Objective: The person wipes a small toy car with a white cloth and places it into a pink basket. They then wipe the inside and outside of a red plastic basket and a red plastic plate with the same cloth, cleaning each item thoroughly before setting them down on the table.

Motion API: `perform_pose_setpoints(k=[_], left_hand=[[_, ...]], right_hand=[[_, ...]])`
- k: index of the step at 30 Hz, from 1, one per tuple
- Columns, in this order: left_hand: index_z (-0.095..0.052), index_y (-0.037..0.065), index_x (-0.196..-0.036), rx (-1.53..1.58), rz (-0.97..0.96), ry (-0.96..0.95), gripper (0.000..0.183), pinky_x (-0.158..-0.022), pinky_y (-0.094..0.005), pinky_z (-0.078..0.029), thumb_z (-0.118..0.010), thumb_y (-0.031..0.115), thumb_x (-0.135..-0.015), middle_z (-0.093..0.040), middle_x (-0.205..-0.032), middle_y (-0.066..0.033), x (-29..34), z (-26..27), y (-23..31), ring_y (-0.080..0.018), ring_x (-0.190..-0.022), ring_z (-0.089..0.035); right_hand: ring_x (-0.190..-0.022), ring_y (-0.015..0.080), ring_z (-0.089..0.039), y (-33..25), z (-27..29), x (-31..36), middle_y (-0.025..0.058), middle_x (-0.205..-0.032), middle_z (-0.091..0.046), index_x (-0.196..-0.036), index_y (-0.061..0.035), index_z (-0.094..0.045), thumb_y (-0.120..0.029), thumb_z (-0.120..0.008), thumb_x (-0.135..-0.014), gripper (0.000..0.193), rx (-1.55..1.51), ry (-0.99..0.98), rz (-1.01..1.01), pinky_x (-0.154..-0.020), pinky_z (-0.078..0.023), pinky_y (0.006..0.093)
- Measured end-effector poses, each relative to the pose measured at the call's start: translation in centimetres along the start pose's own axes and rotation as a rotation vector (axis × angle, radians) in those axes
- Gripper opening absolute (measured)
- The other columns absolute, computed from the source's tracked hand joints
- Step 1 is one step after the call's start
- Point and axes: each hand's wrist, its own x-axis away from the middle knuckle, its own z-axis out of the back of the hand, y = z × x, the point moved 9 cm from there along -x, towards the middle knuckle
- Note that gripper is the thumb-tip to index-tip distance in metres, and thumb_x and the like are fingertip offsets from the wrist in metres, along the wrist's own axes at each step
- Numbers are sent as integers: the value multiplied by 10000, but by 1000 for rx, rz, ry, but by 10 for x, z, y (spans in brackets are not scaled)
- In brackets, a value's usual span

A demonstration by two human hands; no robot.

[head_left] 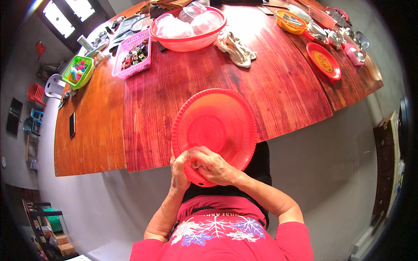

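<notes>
A round red plastic basin (235, 117) with a ribbed inside is tilted toward me, over the table's near edge and my lap. My left hand (179, 169) grips its near left rim, thumb on the inside and fingers out of sight behind. My right hand (211, 165) is closed against the inside of the basin near the rim, close to the left thumb. Slightly blurred, its curled fingers hide whatever they may hold. A small dark hole shows in the rim below the right hand.
The wooden table (278, 95) bears a red basket of clear plastic containers (191, 43), a crumpled whitish cloth (235, 48), a pink basket (135, 69), a green basket (90, 67) and a phone (72, 125). At right are an orange basket (291, 28) and a red plate (311, 50).
</notes>
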Motion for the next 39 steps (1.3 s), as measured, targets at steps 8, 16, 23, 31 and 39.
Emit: perform_pose_setpoints(k=[8,16,23,31,39], left_hand=[[-562,2,-1146,96,26,39,374,-926,-331,-426,-548,200,-829,-612,-1067,-55,2,-8,-10,-139,-1007,-558],[-591,5,-1101,135,-40,90,343,-876,-328,-457,-542,261,-879,-632,-1027,-67,2,-34,8,-140,-981,-571],[-479,70,-1283,112,54,45,594,-969,-355,-431,-395,555,-949,-567,-1149,-83,3,-50,12,-212,-1091,-548],[-541,11,-1231,276,223,-139,486,-1024,-379,-396,-499,388,-927,-589,-1227,-97,10,-55,-3,-210,-1135,-546],[-499,14,-1271,239,172,-27,531,-975,-424,-448,-545,372,-881,-573,-1265,-115,2,-22,-22,-255,-1126,-566]], right_hand=[[-1030,343,-514,61,60,-44,153,-1115,-530,-1117,-48,-502,-50,-538,-793,326,911,249,7,-861,-443,450],[-890,385,-547,61,13,35,232,-1082,-491,-1140,-16,-493,-25,-546,-803,341,517,-188,-197,-734,-484,434],[-1042,300,-517,-60,37,-20,152,-1165,-478,-1162,-59,-535,91,-586,-760,432,158,290,285,-901,-454,388],[-1079,261,-477,-20,51,-62,130,-1159,-453,-1238,20,-491,-114,-539,-807,454,1158,238,420,-915,-456,388],[-948,279,-517,28,147,0,167,-1027,-528,-1157,46,-526,-81,-519,-815,365,1412,338,-1,-809,-451,369]])
